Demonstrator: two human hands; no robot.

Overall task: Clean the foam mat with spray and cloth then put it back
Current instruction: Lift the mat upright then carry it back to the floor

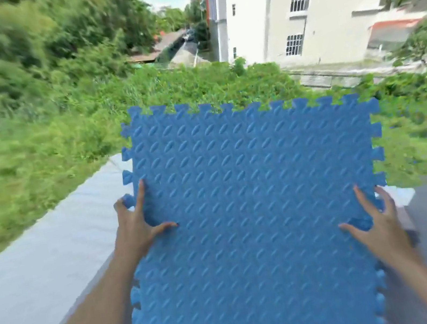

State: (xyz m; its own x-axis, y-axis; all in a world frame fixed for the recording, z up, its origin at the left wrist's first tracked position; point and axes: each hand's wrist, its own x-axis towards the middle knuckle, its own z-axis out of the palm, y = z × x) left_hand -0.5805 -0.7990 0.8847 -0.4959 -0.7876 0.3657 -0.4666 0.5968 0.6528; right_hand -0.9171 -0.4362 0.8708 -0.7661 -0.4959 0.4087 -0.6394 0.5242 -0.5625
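ok so fingers first: my left hand (135, 225) has the thumb and spread fingers pressed on the top face of the mat (253, 189), with one finger curled round a tab on its left edge, so it's pinching that side. Right hand (377, 222) is doing the same on the right edge, fingers splayed on the face and the rest wrapped behind the rim. Both are clamped on the mat, nothing else in either.

The mat's up in the air in front of me, over a pale ledge (53, 259) with bushes (46, 133) past it and a white building (307, 4) further back. It's not lying on anything as far as I can see.

Progress: honestly can't tell. No spray or cloth in view, and the blue face shows no obvious wet patches or dirt, though the shot is blurry. My guess is I'm either carrying it out to clean or bringing it back.

Orientation: textured side faces me, far edge tipped up and away. It's roughly square, so no real long axis; the far edge slopes down to the right
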